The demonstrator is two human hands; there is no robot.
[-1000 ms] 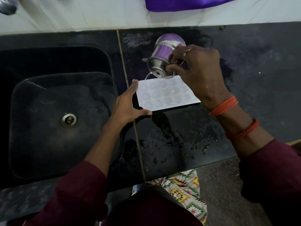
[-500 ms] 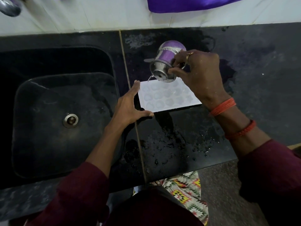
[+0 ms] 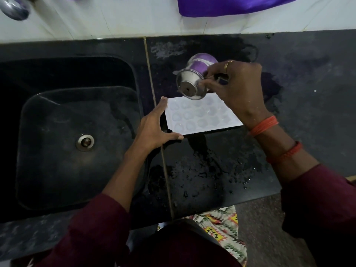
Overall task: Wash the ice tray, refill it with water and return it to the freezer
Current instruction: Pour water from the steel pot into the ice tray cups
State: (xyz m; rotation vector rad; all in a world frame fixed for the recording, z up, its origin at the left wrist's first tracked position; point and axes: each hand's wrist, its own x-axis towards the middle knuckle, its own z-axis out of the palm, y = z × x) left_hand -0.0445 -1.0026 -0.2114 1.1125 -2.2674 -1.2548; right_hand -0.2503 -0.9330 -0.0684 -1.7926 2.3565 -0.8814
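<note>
The right hand (image 3: 235,89) was curled round a steel cup (image 3: 192,81), tipped over the far edge of the ice tray (image 3: 200,118), presumably for filling. The left hand (image 3: 152,128) was spread against the tray's left end, steadying it on the wet table (image 3: 308,74) beside the sink (image 3: 77,105).

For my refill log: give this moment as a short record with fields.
Tray: white plastic ice tray flat on the black stone counter, right of the black sink
Left hand: straight fingers steady the tray's left edge
Right hand: holds a small steel cup tilted over the tray's far edge
Spill: water droplets on the counter before the tray
</note>
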